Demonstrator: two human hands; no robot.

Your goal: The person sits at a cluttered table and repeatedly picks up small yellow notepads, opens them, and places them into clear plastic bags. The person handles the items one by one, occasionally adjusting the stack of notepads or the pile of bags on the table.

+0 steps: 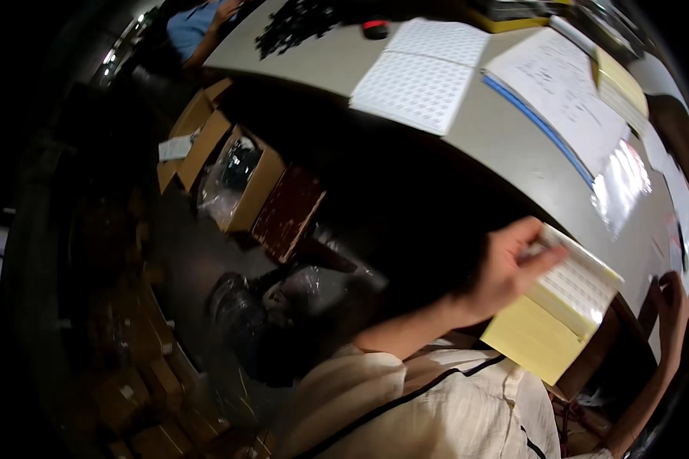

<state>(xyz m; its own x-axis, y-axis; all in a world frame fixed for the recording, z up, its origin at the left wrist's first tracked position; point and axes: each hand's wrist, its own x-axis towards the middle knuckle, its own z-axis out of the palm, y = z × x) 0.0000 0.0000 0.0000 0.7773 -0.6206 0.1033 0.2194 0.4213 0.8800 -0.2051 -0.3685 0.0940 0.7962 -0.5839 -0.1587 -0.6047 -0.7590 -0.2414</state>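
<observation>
My left hand (509, 264) is closed on a sheet of labels (578, 283), thumb and fingers at its upper left part. Rows of small printed marks cover its white face. A plain yellow sheet (536, 333) hangs below the white part, over my lap; whether the two are one piece I cannot tell. At the far right, my right hand (671, 294) is at the table's edge, beside loose papers. Its fingers are bent and look apart, and I see nothing held in them, though the light there is dim.
The grey table (513, 164) bears a printed label sheet (417, 76), a blue-edged pad of papers (559, 99), a shiny clear bag (622, 183), a red-and-black object (375, 30) and a pile of black pieces (298, 27). An open carton (256, 187) stands left. Another person's arm (204, 47) shows beyond.
</observation>
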